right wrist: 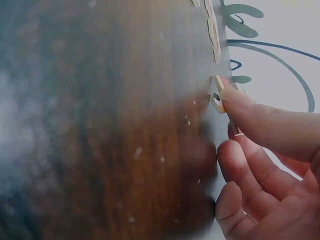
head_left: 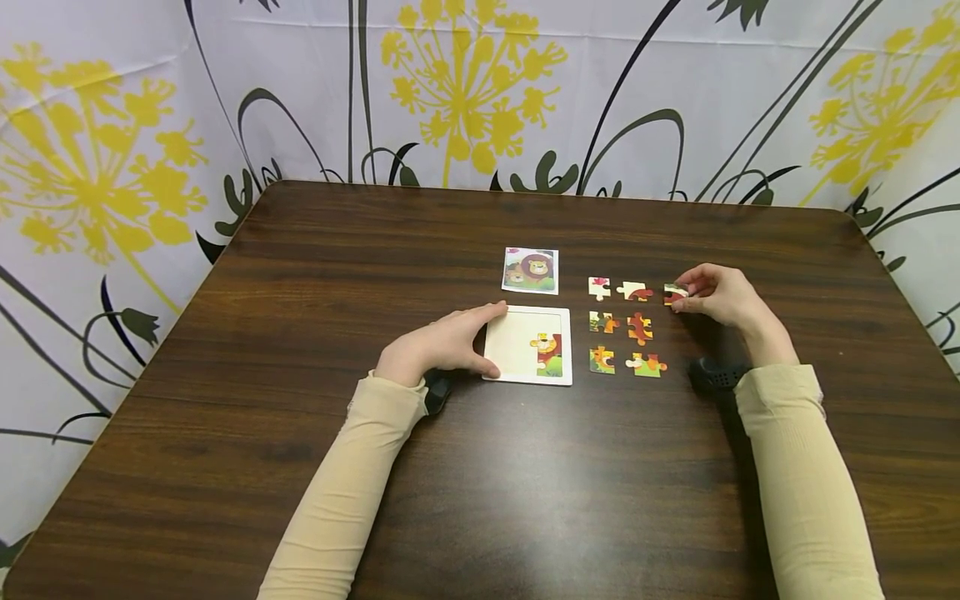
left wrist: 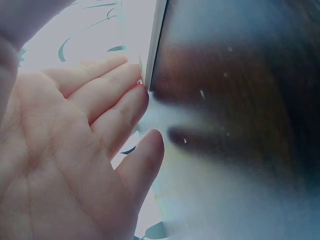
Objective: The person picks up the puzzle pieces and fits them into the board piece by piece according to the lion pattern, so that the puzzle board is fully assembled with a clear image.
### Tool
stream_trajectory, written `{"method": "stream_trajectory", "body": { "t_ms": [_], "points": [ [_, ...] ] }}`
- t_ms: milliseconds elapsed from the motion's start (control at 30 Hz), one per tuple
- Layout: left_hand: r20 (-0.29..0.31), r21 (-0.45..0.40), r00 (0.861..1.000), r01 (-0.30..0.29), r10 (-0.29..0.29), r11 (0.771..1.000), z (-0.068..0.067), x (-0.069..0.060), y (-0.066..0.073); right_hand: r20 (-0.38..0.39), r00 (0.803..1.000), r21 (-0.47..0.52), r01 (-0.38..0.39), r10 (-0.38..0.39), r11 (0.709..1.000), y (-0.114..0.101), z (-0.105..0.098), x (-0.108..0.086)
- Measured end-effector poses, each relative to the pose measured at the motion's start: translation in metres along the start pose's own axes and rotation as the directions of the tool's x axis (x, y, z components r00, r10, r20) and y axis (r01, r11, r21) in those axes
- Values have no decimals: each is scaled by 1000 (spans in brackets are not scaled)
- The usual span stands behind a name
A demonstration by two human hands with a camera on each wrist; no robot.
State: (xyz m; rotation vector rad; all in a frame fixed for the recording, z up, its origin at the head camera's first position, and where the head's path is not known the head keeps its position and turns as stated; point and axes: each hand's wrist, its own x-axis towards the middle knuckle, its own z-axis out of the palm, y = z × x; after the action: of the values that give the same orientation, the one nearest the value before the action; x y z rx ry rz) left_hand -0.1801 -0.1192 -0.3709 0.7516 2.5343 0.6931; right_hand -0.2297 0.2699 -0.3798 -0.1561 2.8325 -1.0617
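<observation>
Fingers (head_left: 702, 273) and thumb (head_left: 687, 306) of the right hand (head_left: 723, 296) pinched a small puzzle piece (head_left: 672, 293) at the right of the frame (I could not tell if it was off the table). The left hand (head_left: 442, 343) had straight fingers and its thumb spread apart, touching the left side of a white puzzle board (head_left: 512, 343) near the middle. Some lion pieces (head_left: 551, 354) sat in the board's lower right corner. More loose pieces (head_left: 640, 327) lay between the board and the right hand, and a lion picture card (head_left: 530, 271) lay just above the board. The pinched piece could slip if the pinch went soft, or bump the loose ones if the hand swung low. The board could slide if the left hand pushed too hard. The dark brown table (head_left: 375, 250) was shiny, with wood stripes. Behind it, across the top of the frame, hung a white cloth (head_left: 315, 50) with big yellow flowers (head_left: 465, 100) and dark stems (head_left: 350, 83).
</observation>
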Motion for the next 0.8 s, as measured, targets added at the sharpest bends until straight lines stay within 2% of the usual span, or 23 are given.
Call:
{"method": "stream_trajectory", "body": {
  "t_ms": [267,467,667,800],
  "points": [
    [-2,-5,1000,-4,4,1000,1,0,-1,15,999,81,-47,46,996,-4,-1,-2],
    [-4,-9,1000,-4,4,1000,0,0,-1,21,999,159,-42,39,986,-9,-2,-4],
    [-8,-5,1000,-6,6,1000,0,0,0,16,1000,212,-15,12,977,-27,-2,-5],
    [-10,1,1000,-10,10,1000,0,-1,1,35,999,260,-27,19,965,-45,4,-4]
  ]
}}
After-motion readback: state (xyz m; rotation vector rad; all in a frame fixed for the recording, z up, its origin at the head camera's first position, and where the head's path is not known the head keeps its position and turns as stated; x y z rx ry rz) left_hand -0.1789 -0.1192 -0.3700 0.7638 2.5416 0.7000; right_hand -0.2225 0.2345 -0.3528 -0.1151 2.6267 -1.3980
